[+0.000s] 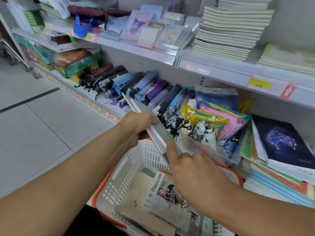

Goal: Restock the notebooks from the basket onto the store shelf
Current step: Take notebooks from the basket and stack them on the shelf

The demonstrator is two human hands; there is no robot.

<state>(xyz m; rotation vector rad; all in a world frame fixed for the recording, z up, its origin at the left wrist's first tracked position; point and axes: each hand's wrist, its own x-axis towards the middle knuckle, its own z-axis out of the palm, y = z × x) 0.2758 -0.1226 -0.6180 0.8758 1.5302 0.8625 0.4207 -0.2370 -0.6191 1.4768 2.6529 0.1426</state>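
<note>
My left hand (136, 125) grips a thin stack of pale grey-green notebooks (153, 126), held edge-up and tilted above the basket (119, 181). My right hand (192, 169) touches the stack's near corner with its thumb raised along the cover and the other fingers spread and blurred. The white basket with an orange rim stands below my hands. Inside it lie more notebooks, among them a beige "Passcare" notebook (153, 198). Stacks of cream notebooks (233, 31) fill the upper shelf at the right.
Folded umbrellas (136, 89) crowd the lower shelf behind my hands. Coloured plastic pouches (218, 120) and a dark constellation notebook (283, 142) lie to the right. Character notepads (136, 26) sit on the upper shelf. Tiled floor (42, 125) spreads out to the left.
</note>
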